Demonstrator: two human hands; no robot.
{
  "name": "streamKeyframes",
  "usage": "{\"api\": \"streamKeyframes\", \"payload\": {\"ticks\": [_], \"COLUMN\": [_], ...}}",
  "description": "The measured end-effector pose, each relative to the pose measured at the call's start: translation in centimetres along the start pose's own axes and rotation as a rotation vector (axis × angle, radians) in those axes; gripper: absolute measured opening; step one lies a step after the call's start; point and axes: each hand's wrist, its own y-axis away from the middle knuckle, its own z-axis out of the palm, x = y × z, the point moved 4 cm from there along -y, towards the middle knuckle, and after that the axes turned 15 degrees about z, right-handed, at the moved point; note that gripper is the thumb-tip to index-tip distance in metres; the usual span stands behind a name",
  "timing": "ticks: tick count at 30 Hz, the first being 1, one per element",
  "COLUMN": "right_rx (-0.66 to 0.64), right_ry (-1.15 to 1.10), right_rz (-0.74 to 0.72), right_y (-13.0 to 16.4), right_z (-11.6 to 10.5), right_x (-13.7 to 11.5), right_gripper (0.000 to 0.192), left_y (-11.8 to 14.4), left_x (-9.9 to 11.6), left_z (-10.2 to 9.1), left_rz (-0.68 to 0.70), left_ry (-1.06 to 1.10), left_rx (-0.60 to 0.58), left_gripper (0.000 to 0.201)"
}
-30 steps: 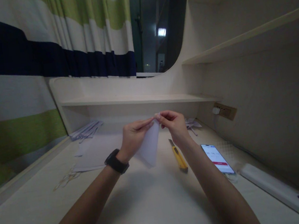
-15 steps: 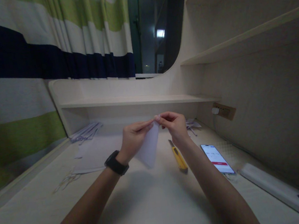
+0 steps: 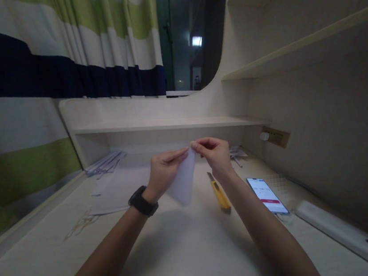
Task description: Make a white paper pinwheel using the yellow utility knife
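Observation:
A folded white sheet of paper (image 3: 183, 183) hangs above the desk, narrow at the top and wider below. My left hand (image 3: 166, 169) grips its upper left side between thumb and fingers. With thumb and forefinger, my right hand (image 3: 215, 155) pinches the paper's top corner. The fingertips of both hands almost meet there and hide the corner's fold. Below my right hand, a yellow utility knife (image 3: 220, 196) lies on the desk with its blade out, pointing away from me. White paper sheets (image 3: 119, 186) lie flat behind my left wrist.
Folded paper strips (image 3: 106, 162) sit at the back left, with more paper pieces (image 3: 237, 153) at the back right. Loose strings (image 3: 82, 222) lie at left. A lit phone (image 3: 267, 195) and a long white lamp-like bar (image 3: 343, 235) lie at right, below a wall socket (image 3: 276, 136).
Almost nothing differs. Both hands keep their hold on the paper, whose lower tip has shifted very slightly.

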Motion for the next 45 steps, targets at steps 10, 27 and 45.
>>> {"api": "streamKeyframes", "payload": {"ticks": [10, 27, 45], "right_rx": [0.045, 0.015, 0.122], "right_ry": [0.003, 0.006, -0.066], "right_rz": [-0.023, 0.06, 0.142], "right_y": [0.2, 0.0, -0.3], "right_z": [-0.1, -0.2, -0.3], "right_x": [0.0, 0.2, 1.4], "right_gripper": [0.016, 0.019, 0.019], "left_y": [0.0, 0.0, -0.1], "left_x": [0.1, -0.3, -0.6], "left_z": [0.2, 0.2, 0.6], "left_rz": [-0.004, -0.074, -0.131], "left_ry": [0.003, 0.031, 0.056], "left_rx": [-0.013, -0.022, -0.077], "left_gripper": [0.019, 0.02, 0.02]}}
